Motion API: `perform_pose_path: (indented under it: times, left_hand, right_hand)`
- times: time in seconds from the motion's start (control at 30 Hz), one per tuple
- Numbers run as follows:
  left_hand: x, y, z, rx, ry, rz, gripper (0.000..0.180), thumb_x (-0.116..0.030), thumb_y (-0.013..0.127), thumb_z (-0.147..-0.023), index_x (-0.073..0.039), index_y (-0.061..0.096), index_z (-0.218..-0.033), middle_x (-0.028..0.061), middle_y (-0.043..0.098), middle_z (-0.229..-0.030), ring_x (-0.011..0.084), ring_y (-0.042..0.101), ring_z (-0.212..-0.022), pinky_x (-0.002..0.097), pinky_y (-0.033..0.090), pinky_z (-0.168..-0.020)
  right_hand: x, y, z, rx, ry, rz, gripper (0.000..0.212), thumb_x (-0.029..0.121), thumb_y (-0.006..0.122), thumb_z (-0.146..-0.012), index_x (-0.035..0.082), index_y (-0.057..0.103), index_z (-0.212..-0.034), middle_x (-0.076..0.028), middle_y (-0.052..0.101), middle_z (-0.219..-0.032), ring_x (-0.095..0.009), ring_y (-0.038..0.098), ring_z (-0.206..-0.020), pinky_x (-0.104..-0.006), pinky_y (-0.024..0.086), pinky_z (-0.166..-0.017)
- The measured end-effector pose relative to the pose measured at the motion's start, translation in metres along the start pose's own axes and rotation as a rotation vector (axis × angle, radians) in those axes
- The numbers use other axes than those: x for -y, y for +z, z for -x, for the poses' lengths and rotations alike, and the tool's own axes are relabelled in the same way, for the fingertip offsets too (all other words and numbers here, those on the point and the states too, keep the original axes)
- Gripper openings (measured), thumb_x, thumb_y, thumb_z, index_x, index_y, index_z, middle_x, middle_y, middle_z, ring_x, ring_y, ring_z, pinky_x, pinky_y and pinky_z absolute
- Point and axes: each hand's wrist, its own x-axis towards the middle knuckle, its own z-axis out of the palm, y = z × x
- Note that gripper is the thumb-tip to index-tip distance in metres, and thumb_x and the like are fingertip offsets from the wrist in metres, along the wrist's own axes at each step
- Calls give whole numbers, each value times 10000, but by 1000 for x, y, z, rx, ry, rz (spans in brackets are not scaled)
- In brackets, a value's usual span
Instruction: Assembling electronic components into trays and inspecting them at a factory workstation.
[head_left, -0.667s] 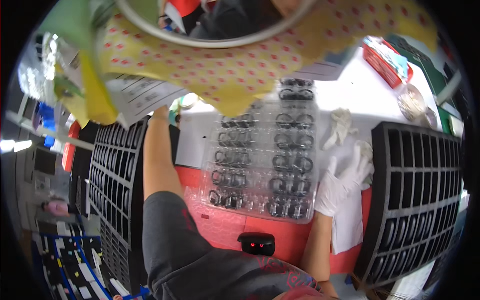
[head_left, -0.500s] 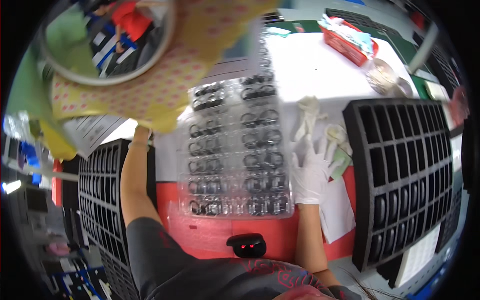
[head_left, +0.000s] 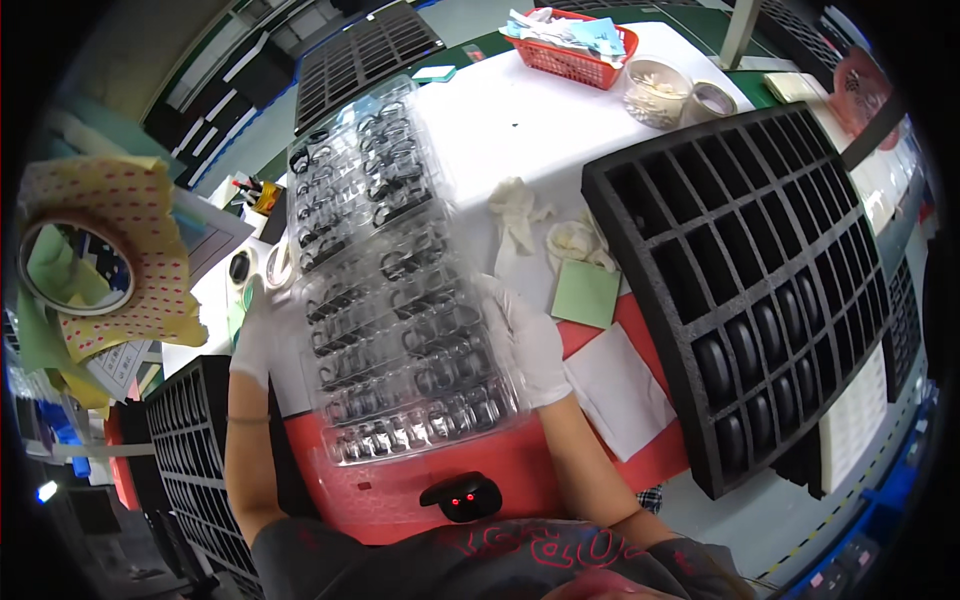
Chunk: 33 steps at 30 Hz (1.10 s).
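Observation:
Clear plastic blister trays (head_left: 415, 290) full of small black ring-shaped parts lie in front of me, a nearer one overlapping a farther one. My right hand (head_left: 528, 345), in a white glove, grips the nearer tray's right edge; the tray rim partly hides its fingers. My left hand (head_left: 262, 335), also white-gloved, is beside the tray's left edge with its fingers stretched forward. It is slightly blurred, and I cannot tell whether it touches the tray. A black earbud-like case (head_left: 462, 498) with two red lights lies on the red mat (head_left: 400, 490) close to my body.
A black divided foam tray (head_left: 745, 290) with dark oval parts stands at right, another black divided tray (head_left: 195, 450) at left. A tape roll (head_left: 75, 268) hangs at upper left. Green notepad (head_left: 584, 292), crumpled gloves (head_left: 517, 212), red basket (head_left: 570, 65) and clear tub (head_left: 655, 92) lie beyond.
My view has turned, so the trays now slant and the hanging tape roll sits farther left. My left hand has come back from behind the yellow sheet; my right hand has closed on the tray edge.

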Motion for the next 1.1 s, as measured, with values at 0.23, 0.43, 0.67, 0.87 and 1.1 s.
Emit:
perform_pose_path:
  times: [0.23,0.43,0.67,0.87,1.1]
  left_hand:
    - [-96,1,113,148,709,-2978,586,-523,306,-1093,-124,416,-1508,77,574,-1366,248,587,-1193,412,514,-978]
    - [-152,-19,137,197,1272,-3529,708,-641,293,-1051,-170,347,-1576,100,495,-1498,298,553,-1249,452,467,-1064]
    - [-140,65,144,490,1176,-3553,780,-621,260,-1056,-36,311,-1570,162,360,-1604,339,298,-1484,453,246,-1208]
    - [-122,112,163,574,887,-3369,800,-622,281,-1050,-7,307,-1561,184,386,-1582,335,401,-1407,430,336,-1134]
    - [-129,110,143,654,679,-3615,819,-602,273,-1062,70,307,-1528,213,418,-1542,329,456,-1379,367,384,-1108]
  right_hand:
    - [-20,9,-5,110,51,-234,429,42,525,-981,161,601,-1386,-187,670,-1271,-339,645,-1178,-380,511,-966]
    - [7,-6,4,17,128,-135,346,27,547,-992,44,637,-1326,-131,683,-1298,-203,667,-1146,-326,512,-954]
    - [78,-160,117,-872,-306,51,460,-107,623,-855,-26,615,-1308,-152,607,-1363,-252,561,-1291,-376,414,-1118]
    - [-27,-265,202,-992,433,-123,1027,350,770,-880,32,123,-1611,-187,268,-1638,-305,234,-1523,-429,198,-1225]
    - [-82,-273,168,-871,625,-569,1225,632,766,-783,77,70,-1625,-169,233,-1663,-332,218,-1531,-506,179,-1226]
